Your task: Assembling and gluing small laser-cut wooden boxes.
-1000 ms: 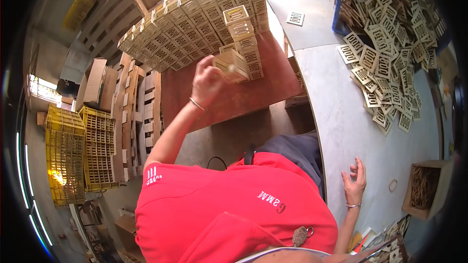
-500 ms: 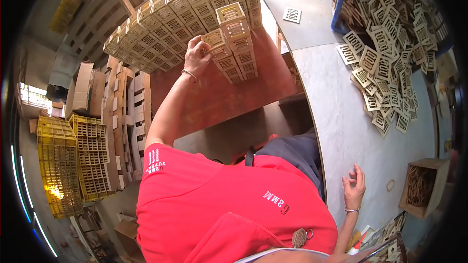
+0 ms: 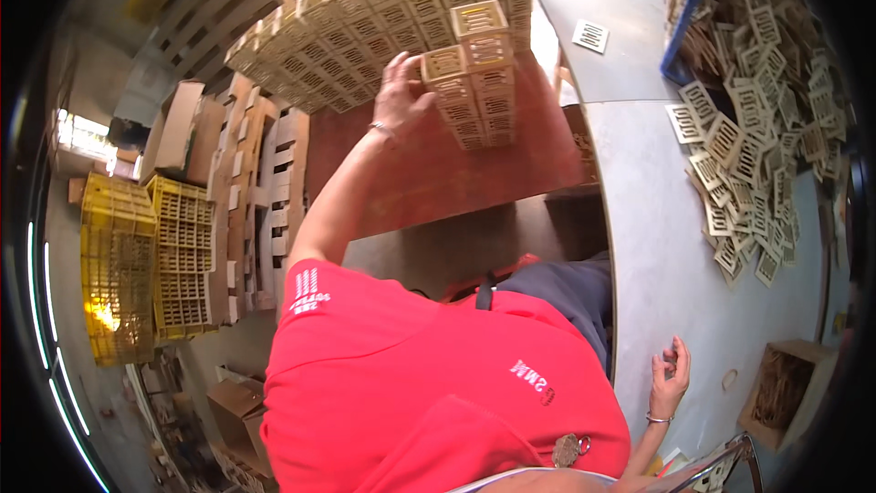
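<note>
Stacking small slatted wooden boxes beside a large finished block.

The big block of boxes (image 3: 383,27) fills the red board's (image 3: 438,173) far side; on the grey desk (image 3: 666,246) many loose slatted panels (image 3: 757,155) remain. The short stack (image 3: 474,82) is only begun; the left hand (image 3: 401,96) grips its top box (image 3: 444,64). The right hand (image 3: 669,379) rests loosely curled, empty, on the desk.

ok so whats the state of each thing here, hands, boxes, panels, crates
left hand: raised, fingers on the top small wooden box
small wooden box: atop a short stack on the red board
red board: flat, mostly bare
stacked boxes: packed in rows behind
right hand: resting on the grey table, holding nothing
slatted panels: loose heap on the table
yellow crates: stacked
</note>
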The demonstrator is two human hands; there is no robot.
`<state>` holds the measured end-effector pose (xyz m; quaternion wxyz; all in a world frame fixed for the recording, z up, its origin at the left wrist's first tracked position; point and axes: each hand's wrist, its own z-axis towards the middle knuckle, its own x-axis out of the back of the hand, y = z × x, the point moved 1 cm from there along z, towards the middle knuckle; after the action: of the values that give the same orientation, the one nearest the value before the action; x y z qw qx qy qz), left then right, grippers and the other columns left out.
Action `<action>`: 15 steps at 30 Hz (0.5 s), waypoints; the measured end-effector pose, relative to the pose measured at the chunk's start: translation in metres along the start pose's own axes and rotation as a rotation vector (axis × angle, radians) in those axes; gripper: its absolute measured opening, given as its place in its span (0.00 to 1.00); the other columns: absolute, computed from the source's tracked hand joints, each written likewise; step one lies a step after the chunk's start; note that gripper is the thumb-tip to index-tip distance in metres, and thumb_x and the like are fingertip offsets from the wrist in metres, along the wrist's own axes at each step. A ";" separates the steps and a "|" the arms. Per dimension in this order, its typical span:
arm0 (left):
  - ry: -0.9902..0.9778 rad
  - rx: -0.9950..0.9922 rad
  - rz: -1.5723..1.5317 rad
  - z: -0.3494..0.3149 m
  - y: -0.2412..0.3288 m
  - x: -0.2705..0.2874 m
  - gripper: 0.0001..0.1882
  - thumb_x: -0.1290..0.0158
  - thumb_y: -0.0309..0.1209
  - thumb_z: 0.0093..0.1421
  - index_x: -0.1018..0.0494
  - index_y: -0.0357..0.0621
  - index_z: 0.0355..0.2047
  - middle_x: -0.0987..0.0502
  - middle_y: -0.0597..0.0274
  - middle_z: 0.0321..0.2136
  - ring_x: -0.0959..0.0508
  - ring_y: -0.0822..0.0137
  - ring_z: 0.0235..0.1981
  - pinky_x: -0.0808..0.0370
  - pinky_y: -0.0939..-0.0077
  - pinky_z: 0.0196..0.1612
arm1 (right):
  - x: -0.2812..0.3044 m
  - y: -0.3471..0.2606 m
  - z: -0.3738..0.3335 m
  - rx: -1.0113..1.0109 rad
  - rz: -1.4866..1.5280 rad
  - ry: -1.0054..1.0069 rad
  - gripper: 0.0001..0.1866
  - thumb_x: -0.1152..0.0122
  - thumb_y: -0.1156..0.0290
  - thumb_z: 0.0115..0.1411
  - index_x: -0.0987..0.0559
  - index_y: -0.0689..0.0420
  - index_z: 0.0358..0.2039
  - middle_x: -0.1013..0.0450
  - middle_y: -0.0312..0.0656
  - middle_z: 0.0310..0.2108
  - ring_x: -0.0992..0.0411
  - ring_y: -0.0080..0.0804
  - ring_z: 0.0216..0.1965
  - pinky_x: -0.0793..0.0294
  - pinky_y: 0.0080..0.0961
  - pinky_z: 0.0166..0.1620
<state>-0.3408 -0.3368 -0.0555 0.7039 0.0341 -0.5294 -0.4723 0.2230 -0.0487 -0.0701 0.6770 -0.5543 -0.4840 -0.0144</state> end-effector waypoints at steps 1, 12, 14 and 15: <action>0.087 -0.150 0.087 0.001 -0.004 -0.008 0.29 0.40 0.33 0.48 0.35 0.46 0.52 0.35 0.50 0.54 0.29 0.55 0.51 0.29 0.64 0.50 | 0.000 0.007 0.001 -0.016 0.004 0.011 0.25 0.40 0.80 0.51 0.29 0.59 0.52 0.31 0.43 0.49 0.30 0.31 0.40 0.28 0.23 0.38; -0.572 -0.504 -0.450 -0.062 0.231 -0.123 0.10 0.43 0.24 0.52 0.27 0.41 0.37 0.26 0.58 0.37 0.23 0.66 0.32 0.25 0.77 0.32 | 0.135 0.096 -0.116 -0.459 -0.298 0.549 0.20 0.39 0.73 0.53 0.28 0.62 0.48 0.30 0.49 0.46 0.28 0.39 0.42 0.28 0.31 0.42; -0.645 -0.646 -0.496 -0.055 0.275 -0.169 0.11 0.42 0.27 0.52 0.28 0.43 0.36 0.26 0.60 0.35 0.24 0.63 0.32 0.25 0.72 0.32 | 0.156 0.131 -0.171 -0.502 -0.406 0.554 0.22 0.38 0.71 0.53 0.28 0.62 0.48 0.30 0.50 0.46 0.29 0.42 0.44 0.30 0.33 0.45; -0.610 -0.791 -0.436 -0.052 0.290 -0.191 0.12 0.42 0.30 0.52 0.29 0.43 0.37 0.27 0.61 0.35 0.25 0.61 0.34 0.26 0.69 0.34 | 0.156 0.142 -0.193 -0.523 -0.520 0.536 0.23 0.37 0.69 0.53 0.28 0.63 0.49 0.30 0.51 0.47 0.30 0.44 0.46 0.32 0.36 0.48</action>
<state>-0.1165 -0.0661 -0.0557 0.3633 -0.2631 -0.4722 -0.7588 0.5088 -0.0609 -0.0539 0.5898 -0.5434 -0.3947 -0.4484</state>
